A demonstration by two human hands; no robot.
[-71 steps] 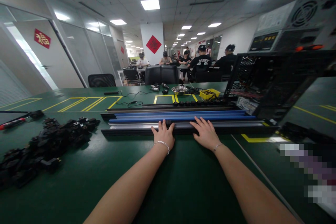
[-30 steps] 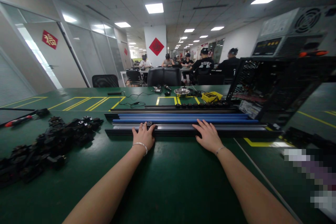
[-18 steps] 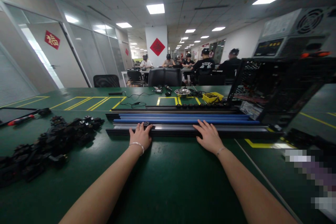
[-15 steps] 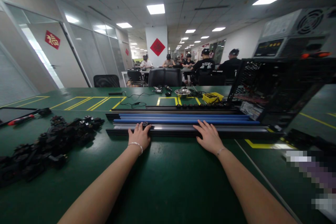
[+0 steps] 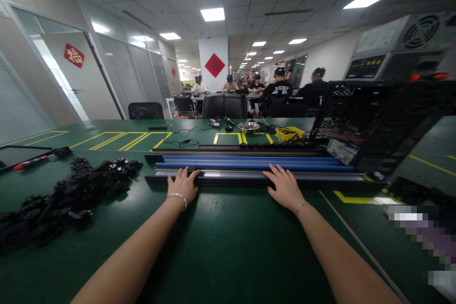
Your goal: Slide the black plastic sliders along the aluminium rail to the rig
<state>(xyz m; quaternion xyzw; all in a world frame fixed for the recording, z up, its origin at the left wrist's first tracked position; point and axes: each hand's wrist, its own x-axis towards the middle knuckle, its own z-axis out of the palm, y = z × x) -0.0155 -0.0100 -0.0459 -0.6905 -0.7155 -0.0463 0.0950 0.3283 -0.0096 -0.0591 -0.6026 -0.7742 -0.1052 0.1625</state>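
Note:
A long rail assembly with a silver-grey strip [image 5: 235,175] and black edges lies crosswise before me. My left hand [image 5: 182,186] rests over its left half, with a small black part [image 5: 192,169] between thumb and index finger. The part's underside and the other fingertips' contact are partly hidden. My right hand [image 5: 284,187] lies with fingers spread across the rail's right half, the fingertips reaching toward a blue rail [image 5: 245,161] just behind. On the left, a heap of small black parts [image 5: 85,190] covers the green table.
At the right stands an open black computer case [image 5: 377,123] with a power supply [image 5: 395,40] on top. Farther back are a yellow basket [image 5: 289,134], a metal bowl [image 5: 248,127] and cables. A red-handled screwdriver [image 5: 32,162] lies far left. Several people sit beyond the table.
My left hand has shifted a little to the left along the rail, and the small black part has moved with it. The right hand stays in place.

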